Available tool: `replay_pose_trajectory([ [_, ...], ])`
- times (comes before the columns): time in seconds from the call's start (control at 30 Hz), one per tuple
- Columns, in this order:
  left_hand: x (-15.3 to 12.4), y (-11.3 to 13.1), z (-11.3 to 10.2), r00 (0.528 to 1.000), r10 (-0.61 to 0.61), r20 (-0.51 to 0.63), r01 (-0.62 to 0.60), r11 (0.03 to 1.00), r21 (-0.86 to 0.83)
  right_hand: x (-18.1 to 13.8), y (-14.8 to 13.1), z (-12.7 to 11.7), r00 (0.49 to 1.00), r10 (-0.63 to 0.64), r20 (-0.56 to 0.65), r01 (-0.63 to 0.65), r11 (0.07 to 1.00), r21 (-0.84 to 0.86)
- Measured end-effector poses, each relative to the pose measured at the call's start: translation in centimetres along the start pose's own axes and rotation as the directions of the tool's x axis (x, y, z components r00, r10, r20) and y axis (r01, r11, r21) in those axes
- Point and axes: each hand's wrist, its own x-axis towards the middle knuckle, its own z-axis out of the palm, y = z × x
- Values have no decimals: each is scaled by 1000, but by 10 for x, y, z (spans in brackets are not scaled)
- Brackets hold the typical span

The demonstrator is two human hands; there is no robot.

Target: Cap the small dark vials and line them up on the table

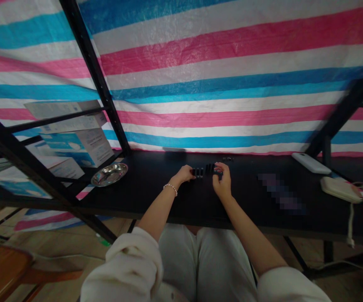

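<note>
In the head view, several small black upright pieces stand in a row on the black table, some with pale or shiny edges; they are too small to name. My left hand has its fingers closed on the left end of this row, a beaded bracelet round its wrist. Beyond a small gap, more black pieces stand slightly tilted. Just right of them is my right hand, its fingers curved and the thumb apart. Whether its fingertips touch the nearest piece I cannot tell.
A shiny metal dish sits at the left, by stacked boxes on a rack. Tiny bits lie at the back of the table. Rightward are a blurred patch, a white device and a power strip.
</note>
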Motion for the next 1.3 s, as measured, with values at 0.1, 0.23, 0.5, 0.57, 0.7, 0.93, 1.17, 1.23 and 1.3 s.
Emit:
replay_pose_trajectory([
  [0.1,1,-2,1,1000,3,6,-3,1000,-29,1,1,0,1000,6,-18,-6,1000,-6],
  [0.23,1,-3,2,1000,11,12,-10,998,-61,2,0,-2,999,21,-47,-22,999,-27],
  [0.5,-11,-1,-2,998,-70,-10,70,997,-14,4,6,-6,990,51,-135,-71,987,-147],
  [0.57,-15,-1,-1,994,-104,-46,103,995,-15,5,12,-9,982,87,-166,-125,964,-236],
  [0.7,-22,-3,4,968,-179,-174,173,984,-49,7,27,-12,964,189,-189,-251,881,-400],
  [0.93,-31,-3,13,916,-191,-354,154,980,-130,7,46,-11,927,354,-125,-370,806,-462],
  [1.17,-38,-2,17,847,-127,-517,52,986,-157,10,64,-9,939,327,-110,-342,838,-426],
  [1.23,-40,0,16,820,-116,-561,30,987,-160,10,70,-8,945,307,-110,-325,852,-411],
  [1.3,-42,2,15,797,-115,-593,7,984,-180,11,74,-8,950,290,-113,-311,865,-394],
])
